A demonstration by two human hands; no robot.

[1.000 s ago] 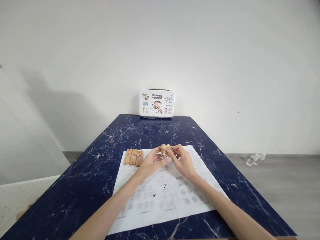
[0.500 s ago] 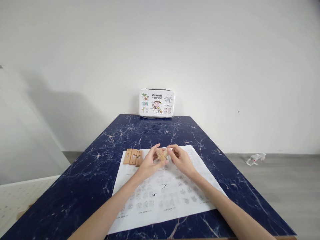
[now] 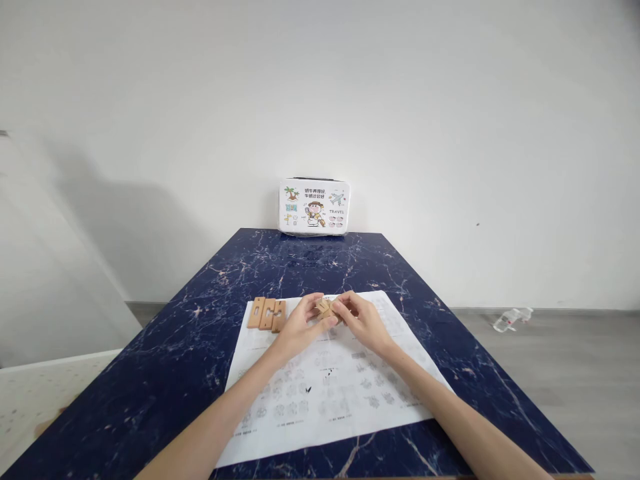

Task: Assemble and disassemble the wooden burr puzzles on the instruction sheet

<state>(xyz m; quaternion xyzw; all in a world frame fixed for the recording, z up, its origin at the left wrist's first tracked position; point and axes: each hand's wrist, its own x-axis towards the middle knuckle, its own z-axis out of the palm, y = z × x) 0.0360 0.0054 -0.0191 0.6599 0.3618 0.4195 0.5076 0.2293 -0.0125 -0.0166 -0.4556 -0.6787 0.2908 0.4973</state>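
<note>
I am pinching the interlocking wooden burr puzzle (image 3: pixel 326 309) between my left hand (image 3: pixel 301 323) and my right hand (image 3: pixel 365 323), over the printed sheet (image 3: pixel 325 420). I am relying on fingertip contact, so uneven pressure could be sending a bar sliding loose.

Far end of blue marble-patterned table (image 3: pixel 185 347): white case (image 3: pixel 295 227), upright, lettered TRAVEL, printed with cartoon figure, palm tree, plane; dark strip along top. Pale wall (image 3: pixel 450 133) behind; small dark speck (image 3: pixel 477 225) at right. Right, on grey floor (image 3: pixel 565 380) near wall: clear plastic item (image 3: pixel 513 319), kind unclear.
</note>
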